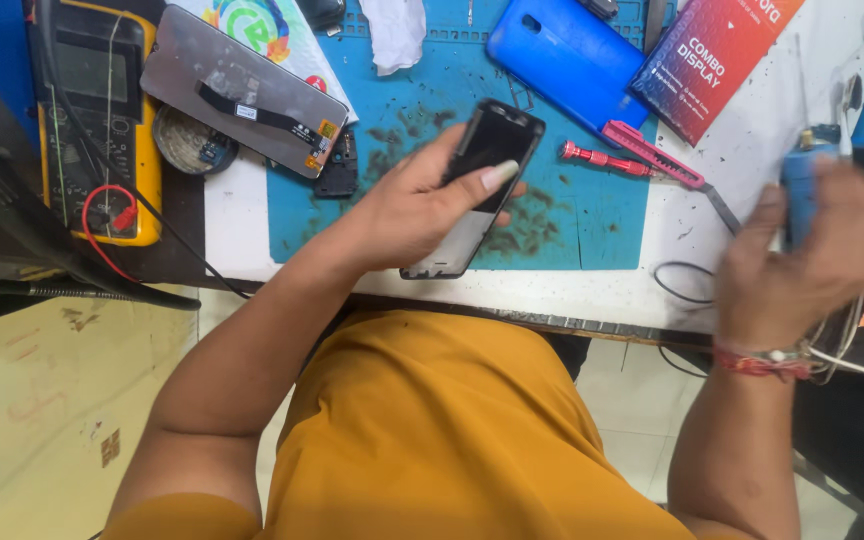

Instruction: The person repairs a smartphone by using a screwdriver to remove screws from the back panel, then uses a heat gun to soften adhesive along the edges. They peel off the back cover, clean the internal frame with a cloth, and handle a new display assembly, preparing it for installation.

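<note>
Two hands: both busy over the blue work mat (592, 225), each closed on its own item.
Left hand (417, 205): fingers curled round a dark phone body (477, 185), thumb laid across its face; the grip looks firm but sits only at mid-length.
Phone body: held tilted just above the near edge of the blue work mat, its lower end past that edge and over the white bench.
Right hand (807, 260): blurred, off the mat's right side, fingers wrapped about a blue tool (800, 190); how tightly I cannot tell.
Risk, slip: held in one hand only, the phone body could probably twist out and strike the bench edge just near of the mat.
Risk, debris: dark scraps (527, 225) litter the mat under the phone; set down there, its face might pick up grit or scratches.
Risk, cables: thin wires (842, 335) trail beside the right wrist, right of the mat; a quick move could snag them and jerk the blue tool.
Risk, clutter: a red screwdriver (602, 158) and a pink-handled knife (652, 155) lie on the mat's right part, close enough to be knocked.
Far-left of mat: a yellow multimeter (102, 120) and a grey display panel (242, 85), well apart from both hands.
</note>
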